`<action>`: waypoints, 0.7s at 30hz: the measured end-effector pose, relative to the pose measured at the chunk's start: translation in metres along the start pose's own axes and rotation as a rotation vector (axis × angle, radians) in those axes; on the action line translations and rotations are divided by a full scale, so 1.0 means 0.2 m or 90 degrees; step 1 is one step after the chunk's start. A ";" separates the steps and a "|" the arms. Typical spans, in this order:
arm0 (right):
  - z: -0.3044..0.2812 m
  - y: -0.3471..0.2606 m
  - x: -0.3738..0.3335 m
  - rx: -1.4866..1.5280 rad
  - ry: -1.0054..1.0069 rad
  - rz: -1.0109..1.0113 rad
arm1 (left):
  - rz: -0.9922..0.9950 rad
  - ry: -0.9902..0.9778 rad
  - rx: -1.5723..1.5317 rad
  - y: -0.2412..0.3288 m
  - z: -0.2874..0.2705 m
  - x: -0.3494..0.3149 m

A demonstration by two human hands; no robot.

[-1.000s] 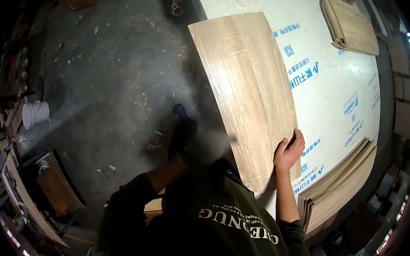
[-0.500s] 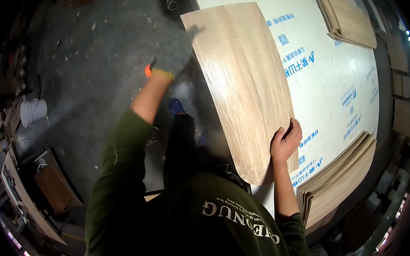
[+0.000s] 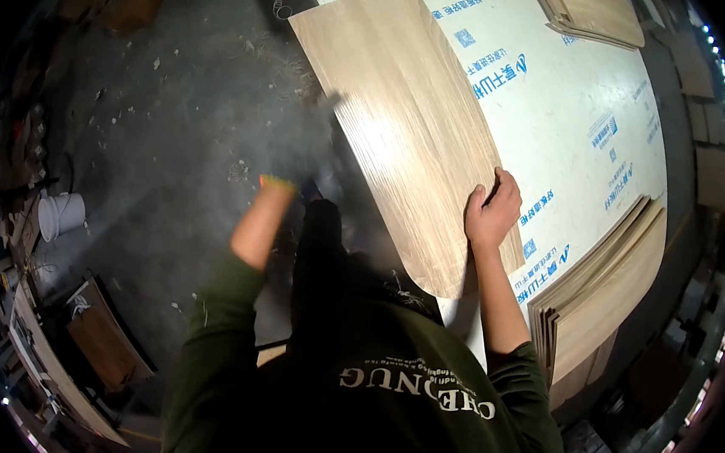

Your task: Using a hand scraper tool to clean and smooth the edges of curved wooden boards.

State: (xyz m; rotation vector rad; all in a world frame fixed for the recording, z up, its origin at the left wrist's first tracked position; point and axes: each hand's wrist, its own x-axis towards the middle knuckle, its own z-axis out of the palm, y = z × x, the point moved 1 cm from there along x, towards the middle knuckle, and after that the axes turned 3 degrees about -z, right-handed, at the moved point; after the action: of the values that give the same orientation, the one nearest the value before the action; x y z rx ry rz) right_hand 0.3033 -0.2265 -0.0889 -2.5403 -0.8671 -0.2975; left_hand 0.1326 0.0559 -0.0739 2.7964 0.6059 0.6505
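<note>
A long wood-grain board [image 3: 396,118] lies aslant on the white worktable, its left side overhanging the floor. My right hand [image 3: 494,211] is on the board's right edge near its close end, thumb on the top face and fingers curled at the edge. Off the board's left side, above the floor, is my left hand [image 3: 278,184]; it wears a dark glove with a yellow-green and orange cuff. Motion smears that glove, so its fingers and anything in them do not show. A hand shadow falls on the board's left edge.
The white table sheet [image 3: 594,100] carries blue print. Stacked wood-grain boards [image 3: 604,288] stand at the near right, and another stack [image 3: 596,15] lies at the far right. A white bucket [image 3: 62,216] and leaning panels [image 3: 107,338] are at left. Scraps litter the floor.
My left hand has swung back toward me along the board's left side. My right hand stays on the right edge. The whole view has shifted slightly, with the board appearing higher and further left.
</note>
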 end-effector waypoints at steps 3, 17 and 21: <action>0.01 -0.01 0.00 0.017 0.004 -0.010 | -0.095 -0.072 0.066 -0.08 0.01 0.10; 0.00 -0.01 -0.01 0.014 0.013 0.023 | -0.041 -0.124 -0.268 0.57 0.16 -0.90; 0.00 -0.01 -0.01 0.010 0.021 0.008 | -0.089 0.031 -0.043 0.27 0.06 -0.27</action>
State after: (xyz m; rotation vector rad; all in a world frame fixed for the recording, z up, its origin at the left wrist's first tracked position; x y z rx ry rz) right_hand 0.3011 -0.2252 -0.0894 -2.5181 -0.8370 -0.3263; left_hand 0.1130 -0.0183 -0.0898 2.6545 0.7665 0.6984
